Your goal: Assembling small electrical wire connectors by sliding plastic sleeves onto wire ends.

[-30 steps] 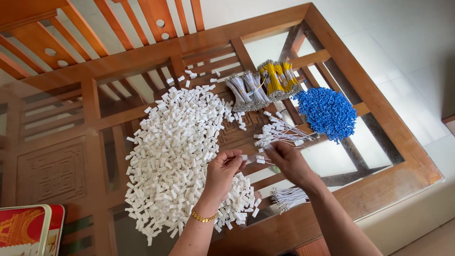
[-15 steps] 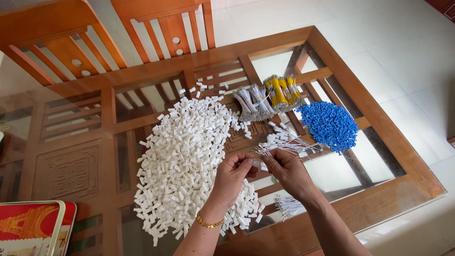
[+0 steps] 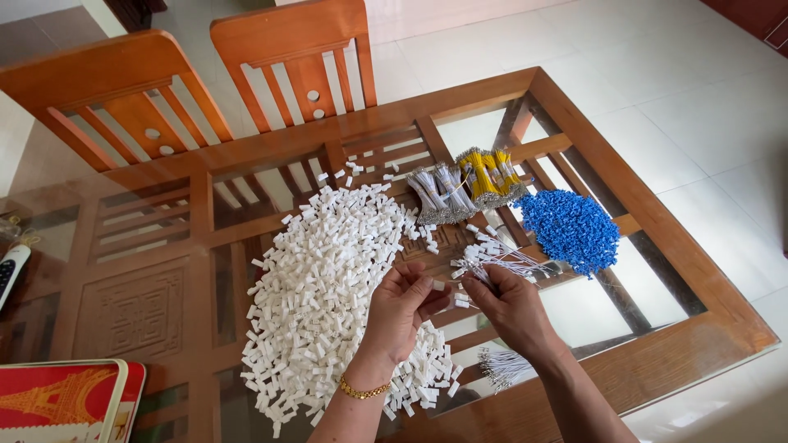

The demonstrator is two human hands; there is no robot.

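Note:
A large heap of small white plastic connectors (image 3: 328,287) lies on the glass-topped wooden table (image 3: 657,254). My left hand (image 3: 400,308), with a gold bracelet at the wrist, pinches one white connector just above the heap's right edge. My right hand (image 3: 510,308) is close beside it, holding a small bunch of thin white wires (image 3: 492,258) that fan out up and to the left. The two hands almost touch at the fingertips. Another bunch of white wires (image 3: 502,367) lies under my right wrist.
Bundles of grey wires (image 3: 439,195) and yellow wires (image 3: 490,175) lie at the back, with a pile of blue pieces (image 3: 570,230) to their right. Two wooden chairs (image 3: 205,90) stand behind the table. A red tin (image 3: 66,402) sits at the front left, a remote control (image 3: 10,271) at the far left.
The view has shifted, so the table and chairs sit lower in frame. My hands have come closer together over the heap's right edge, and the wire bunch stays in my right hand.

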